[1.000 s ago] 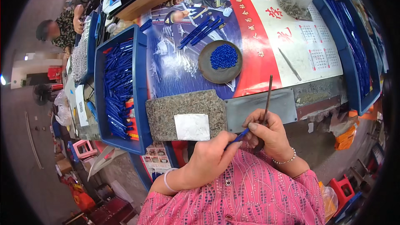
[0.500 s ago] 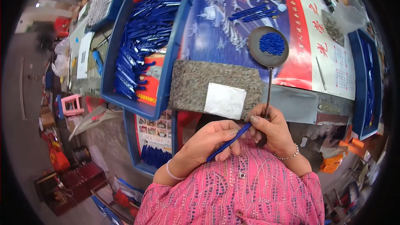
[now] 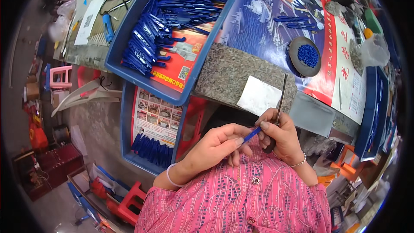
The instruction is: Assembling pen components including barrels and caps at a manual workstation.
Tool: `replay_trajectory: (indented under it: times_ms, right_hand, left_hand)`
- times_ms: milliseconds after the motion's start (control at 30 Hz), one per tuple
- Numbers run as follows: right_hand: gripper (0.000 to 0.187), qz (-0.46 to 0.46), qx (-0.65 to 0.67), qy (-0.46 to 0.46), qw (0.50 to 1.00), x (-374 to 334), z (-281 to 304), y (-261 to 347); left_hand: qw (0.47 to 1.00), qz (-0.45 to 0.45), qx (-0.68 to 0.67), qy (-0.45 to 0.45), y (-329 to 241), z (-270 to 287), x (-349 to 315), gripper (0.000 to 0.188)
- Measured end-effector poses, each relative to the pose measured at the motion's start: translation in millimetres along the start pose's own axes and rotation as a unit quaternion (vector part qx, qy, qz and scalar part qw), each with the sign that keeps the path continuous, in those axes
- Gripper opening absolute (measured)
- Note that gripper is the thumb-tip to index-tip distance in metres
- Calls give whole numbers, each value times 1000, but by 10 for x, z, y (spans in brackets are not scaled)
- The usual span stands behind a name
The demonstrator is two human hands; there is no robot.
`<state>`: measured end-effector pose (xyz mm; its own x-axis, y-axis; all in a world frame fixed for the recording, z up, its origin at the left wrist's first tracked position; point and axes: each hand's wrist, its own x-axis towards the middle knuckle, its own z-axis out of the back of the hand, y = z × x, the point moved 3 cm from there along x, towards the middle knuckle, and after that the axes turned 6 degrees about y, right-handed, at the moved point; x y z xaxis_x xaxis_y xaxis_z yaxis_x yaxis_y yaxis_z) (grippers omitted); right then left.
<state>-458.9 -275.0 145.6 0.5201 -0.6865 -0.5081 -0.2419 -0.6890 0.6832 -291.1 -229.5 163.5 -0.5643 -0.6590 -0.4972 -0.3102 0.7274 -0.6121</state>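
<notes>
Lower tray [image 3: 129, 116]: below the desk's near edge at the left, a blue tray with a small heap of blue pen parts [image 3: 152, 150] at its near end; most of its printed liner is bare.
Big tray [image 3: 118, 67]: on the left part of the desk, piled deep with blue pen parts [image 3: 172, 13]. I judge this to be the stock yet to be worked, and there is a lot of it.
Left hand [image 3: 217, 144]: closed, thumb and fingers pinched on a blue pen piece [image 3: 251, 134], held close to the body just off the desk's near edge.
Grey mat [image 3: 228, 75]: at the near edge, a white paper slip [image 3: 260, 96] lying on its right end, nothing else on it.
Right hand [image 3: 278, 136]: closed round a thin dark rod [image 3: 281, 97] that stands up past the fingers; its fingertips meet the end of the pen piece.
Step in hand: one piece is being fitted between the two hands; I cannot tell whether it is seated.
Dish [image 3: 305, 56]: further back on the right, round and dark, holding small blue beads [image 3: 308, 55].
Progress: judged from the full big tray, far from finished.
</notes>
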Motion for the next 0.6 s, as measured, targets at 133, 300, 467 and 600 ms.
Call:
replay_trajectory:
  times_ms: [133, 300, 467, 600]
  right_hand:
    - [10, -19, -7, 7, 1000, 37, -57, -38]
    - [10, -45, 7, 18, 999, 69, -138, -78]
    - [13, -84, 3, 72, 994, 95, -295, -92]
    - [17, -141, -154, 145, 967, 148, -415, -212]
  left_hand:
    - [996, -24, -72, 40, -16, 129, -113, 38]
    - [981, -100, -143, 84, 30, 248, -243, 51]
    - [971, -198, -130, 11, 124, 379, -360, 42]
    - [971, -171, -85, -143, 188, 610, -437, 28]
